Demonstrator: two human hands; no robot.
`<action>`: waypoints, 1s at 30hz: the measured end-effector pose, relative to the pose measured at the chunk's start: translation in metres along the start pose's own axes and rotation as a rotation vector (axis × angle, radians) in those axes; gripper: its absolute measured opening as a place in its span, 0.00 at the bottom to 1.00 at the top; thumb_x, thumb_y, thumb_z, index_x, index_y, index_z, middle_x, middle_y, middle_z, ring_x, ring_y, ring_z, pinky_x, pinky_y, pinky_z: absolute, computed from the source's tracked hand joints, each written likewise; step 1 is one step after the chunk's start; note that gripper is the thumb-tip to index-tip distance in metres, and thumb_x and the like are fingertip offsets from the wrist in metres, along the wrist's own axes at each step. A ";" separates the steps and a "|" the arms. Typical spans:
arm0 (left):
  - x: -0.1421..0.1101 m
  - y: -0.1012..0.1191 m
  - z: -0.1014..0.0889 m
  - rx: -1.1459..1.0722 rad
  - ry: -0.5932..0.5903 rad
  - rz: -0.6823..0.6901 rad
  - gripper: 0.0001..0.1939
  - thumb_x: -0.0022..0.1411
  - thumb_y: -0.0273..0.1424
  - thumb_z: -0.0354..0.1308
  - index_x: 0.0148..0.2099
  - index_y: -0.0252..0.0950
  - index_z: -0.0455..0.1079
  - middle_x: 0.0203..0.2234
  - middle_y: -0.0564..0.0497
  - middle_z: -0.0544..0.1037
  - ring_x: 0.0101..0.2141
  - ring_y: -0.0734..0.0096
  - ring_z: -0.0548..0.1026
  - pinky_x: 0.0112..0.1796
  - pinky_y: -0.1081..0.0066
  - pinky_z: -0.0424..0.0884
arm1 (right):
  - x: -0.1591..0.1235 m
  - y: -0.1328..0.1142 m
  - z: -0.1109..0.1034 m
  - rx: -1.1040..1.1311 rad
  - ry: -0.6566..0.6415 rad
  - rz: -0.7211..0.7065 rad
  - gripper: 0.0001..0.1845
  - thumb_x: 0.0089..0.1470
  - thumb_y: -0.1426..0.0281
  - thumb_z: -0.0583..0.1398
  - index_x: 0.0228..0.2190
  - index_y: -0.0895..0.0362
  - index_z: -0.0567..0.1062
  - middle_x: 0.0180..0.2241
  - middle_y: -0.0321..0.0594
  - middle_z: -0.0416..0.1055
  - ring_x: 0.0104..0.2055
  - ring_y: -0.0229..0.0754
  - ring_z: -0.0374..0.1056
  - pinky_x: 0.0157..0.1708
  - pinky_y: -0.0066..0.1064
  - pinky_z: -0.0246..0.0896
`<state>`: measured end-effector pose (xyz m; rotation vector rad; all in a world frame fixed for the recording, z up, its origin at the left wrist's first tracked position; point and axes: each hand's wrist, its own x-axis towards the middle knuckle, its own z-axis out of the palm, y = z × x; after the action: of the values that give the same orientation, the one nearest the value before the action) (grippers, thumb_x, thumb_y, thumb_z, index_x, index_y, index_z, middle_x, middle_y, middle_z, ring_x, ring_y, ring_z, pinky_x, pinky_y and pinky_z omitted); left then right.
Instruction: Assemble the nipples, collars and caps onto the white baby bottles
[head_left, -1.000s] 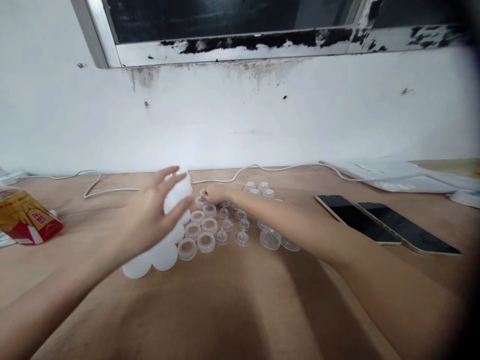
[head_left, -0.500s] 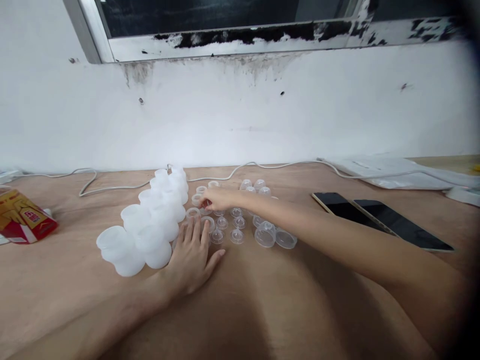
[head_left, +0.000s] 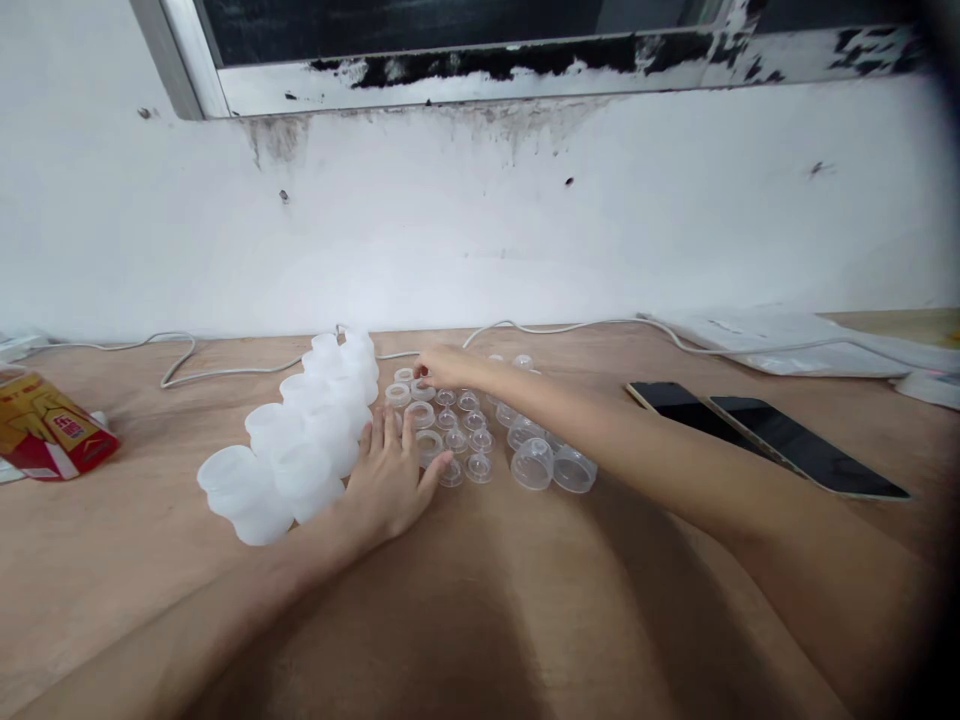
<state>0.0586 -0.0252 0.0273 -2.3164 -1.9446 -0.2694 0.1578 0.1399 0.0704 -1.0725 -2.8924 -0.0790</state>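
My left hand (head_left: 388,475) lies flat with its fingers spread over the near end of a group of translucent bottle collar rings (head_left: 398,395), partly covering them. At the group's far end, my right hand (head_left: 441,368) has its fingers closed at a collar ring, which they mostly hide. Left of my left hand, white baby-bottle bodies (head_left: 296,460) stand upright in two rows. Clear bottle nipples (head_left: 478,466) sit in rows right of the rings. Beyond them are clear domed caps (head_left: 532,463), some hidden beneath my right forearm.
Two phones (head_left: 810,445) lie at the right on the wooden table (head_left: 480,620). A red and yellow carton (head_left: 56,425) stands far left. A white cable (head_left: 570,330) runs along the wall, and a plastic bag (head_left: 765,345) lies at the back right.
My left hand came down from above the bottles and now rests flat on the near rings. My right hand shifted toward me among the rings, then back to their far end.
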 end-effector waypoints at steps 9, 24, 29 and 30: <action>0.012 0.006 0.006 -0.092 -0.098 -0.017 0.42 0.55 0.52 0.29 0.58 0.20 0.42 0.56 0.28 0.45 0.56 0.46 0.40 0.51 0.54 0.48 | 0.009 -0.001 0.006 0.008 -0.113 -0.065 0.11 0.41 0.74 0.57 0.30 0.57 0.76 0.29 0.38 0.74 0.30 0.38 0.67 0.26 0.23 0.54; 0.013 0.002 0.004 -0.143 -0.106 0.014 0.49 0.47 0.59 0.32 0.60 0.25 0.39 0.57 0.32 0.39 0.56 0.48 0.36 0.53 0.55 0.44 | 0.034 0.014 0.016 -0.015 -0.015 0.097 0.15 0.43 0.76 0.55 0.35 0.60 0.74 0.35 0.43 0.72 0.36 0.41 0.67 0.33 0.24 0.58; -0.001 0.004 -0.002 -0.096 -0.042 0.086 0.49 0.48 0.59 0.33 0.59 0.23 0.40 0.57 0.32 0.39 0.57 0.51 0.35 0.53 0.55 0.45 | 0.040 0.021 0.019 -0.013 -0.012 0.132 0.16 0.43 0.77 0.55 0.37 0.64 0.73 0.38 0.47 0.71 0.37 0.42 0.67 0.33 0.24 0.58; -0.006 0.003 -0.003 -0.093 -0.038 0.106 0.48 0.49 0.58 0.33 0.59 0.23 0.40 0.57 0.32 0.40 0.57 0.52 0.35 0.53 0.55 0.45 | 0.041 0.021 0.019 -0.004 -0.020 0.120 0.16 0.43 0.78 0.54 0.37 0.64 0.73 0.37 0.46 0.72 0.37 0.41 0.67 0.33 0.24 0.58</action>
<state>0.0608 -0.0321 0.0292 -2.4907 -1.8563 -0.3145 0.1403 0.1837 0.0551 -1.2516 -2.8384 -0.0696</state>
